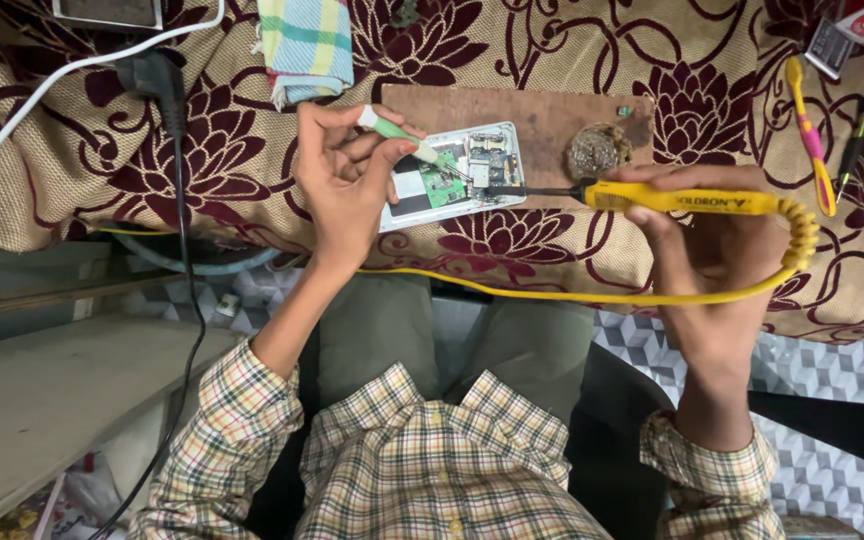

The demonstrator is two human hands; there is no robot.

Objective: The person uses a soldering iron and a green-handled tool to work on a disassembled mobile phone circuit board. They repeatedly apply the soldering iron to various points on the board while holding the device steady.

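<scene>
Left hand [344, 180]: fingers closed round a green-handled tool [397, 135], tip down on the green circuit board [443, 185]. Right hand [717, 235]: closed round a yellow soldering iron [682, 200], held level, dark tip at the board's right edge. Board sits inside an opened white phone casing [452, 178], which lies on a brown board [542, 120] over floral cloth [202, 150]. Wire-wool ball [597, 150] just beside the casing.

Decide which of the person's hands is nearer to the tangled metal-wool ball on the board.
Right. The right hand, gripping the yellow soldering iron, lies just beside and below the metal-wool ball. The left hand, holding a green tool, sits farther off, across the opened phone.
</scene>
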